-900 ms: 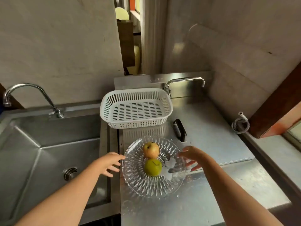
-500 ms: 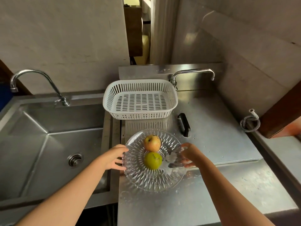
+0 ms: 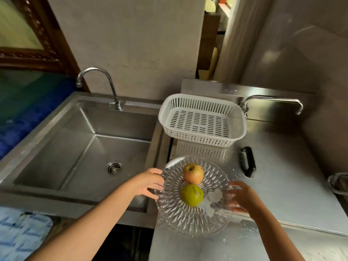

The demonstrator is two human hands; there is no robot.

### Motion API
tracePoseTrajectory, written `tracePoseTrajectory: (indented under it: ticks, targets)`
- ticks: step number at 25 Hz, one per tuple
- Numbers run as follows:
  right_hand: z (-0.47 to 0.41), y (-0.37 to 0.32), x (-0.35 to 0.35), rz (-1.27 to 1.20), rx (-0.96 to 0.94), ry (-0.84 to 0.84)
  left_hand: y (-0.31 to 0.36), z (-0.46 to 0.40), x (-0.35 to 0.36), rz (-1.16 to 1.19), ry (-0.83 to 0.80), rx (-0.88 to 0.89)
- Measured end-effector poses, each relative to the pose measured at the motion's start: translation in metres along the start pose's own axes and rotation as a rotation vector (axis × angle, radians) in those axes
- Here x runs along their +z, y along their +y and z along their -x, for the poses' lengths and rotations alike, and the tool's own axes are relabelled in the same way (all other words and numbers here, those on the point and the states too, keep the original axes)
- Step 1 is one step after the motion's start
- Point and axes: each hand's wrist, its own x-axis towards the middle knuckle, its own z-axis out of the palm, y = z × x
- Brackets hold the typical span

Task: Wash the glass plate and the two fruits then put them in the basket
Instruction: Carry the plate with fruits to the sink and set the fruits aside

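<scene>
A cut-glass plate [image 3: 188, 217] sits over the steel counter just right of the sink. On it lie a red-yellow apple [image 3: 193, 173] at the back and a green fruit [image 3: 192, 194] in front, touching each other. My left hand [image 3: 148, 182] grips the plate's left rim, thumb on top. My right hand [image 3: 243, 197] holds the right rim, fingers partly seen through the glass. The white slotted basket [image 3: 202, 118] stands behind the plate with nothing in it.
The steel sink [image 3: 84, 147] with its drain and a curved tap [image 3: 98, 81] lies to the left. A second tap [image 3: 273, 102] reaches over the counter at the right. A black handle [image 3: 247, 161] lies right of the plate. A steel counter [image 3: 282, 176] extends right.
Both hands have closed onto the plate's rims. The view has swung left, so the sink now fills more of the frame; the plate appears slightly shifted toward the sink edge.
</scene>
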Motion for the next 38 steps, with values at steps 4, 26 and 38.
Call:
tracePoseTrajectory:
  ticks: [4, 26, 38]
  targets:
    - [0.011, -0.030, 0.014, -0.087, -0.046, -0.115, -0.002, 0.010, -0.027, 0.054, 0.038, 0.056]
    - [0.058, -0.208, 0.313, -0.159, -0.099, -0.283, -0.052, 0.068, -0.380, 0.083, 0.189, 0.268]
    - [-0.029, -0.229, 0.392, -0.109, 0.014, -0.292, -0.056, 0.001, -0.447, 0.081, 0.259, 0.158]
